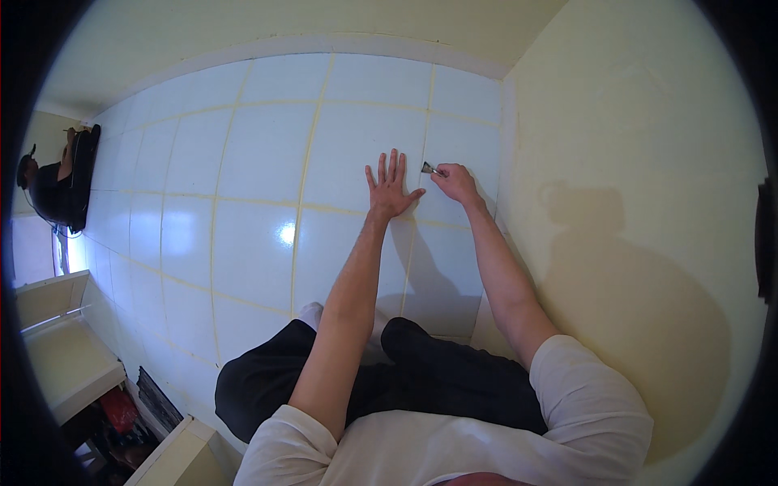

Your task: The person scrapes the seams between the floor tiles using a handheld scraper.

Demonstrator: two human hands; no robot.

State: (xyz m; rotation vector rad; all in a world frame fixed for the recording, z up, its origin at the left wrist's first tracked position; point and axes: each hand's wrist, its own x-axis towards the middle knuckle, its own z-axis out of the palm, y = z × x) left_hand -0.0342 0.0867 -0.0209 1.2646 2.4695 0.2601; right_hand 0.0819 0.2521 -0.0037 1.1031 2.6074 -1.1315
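Note:
My left hand (391,188) is pressed flat on a white floor tile (356,146), its fingers spread and nothing in it. Just to its right, my right hand (459,184) grips a small scraper (429,168) with a flared, dark metallic blade. That blade points left and meets the yellowish grout line (425,138) between two tiles, or hovers very close to it. Most of the scraper's handle is hidden inside my closed fingers.
A yellowish wall (616,121) rises close on my right and meets the back wall (389,20) in a corner. Another person (61,182) in dark clothes crouches at far left. Pale cabinets (73,356) with open compartments stand at lower left, beside a dark panel (160,397).

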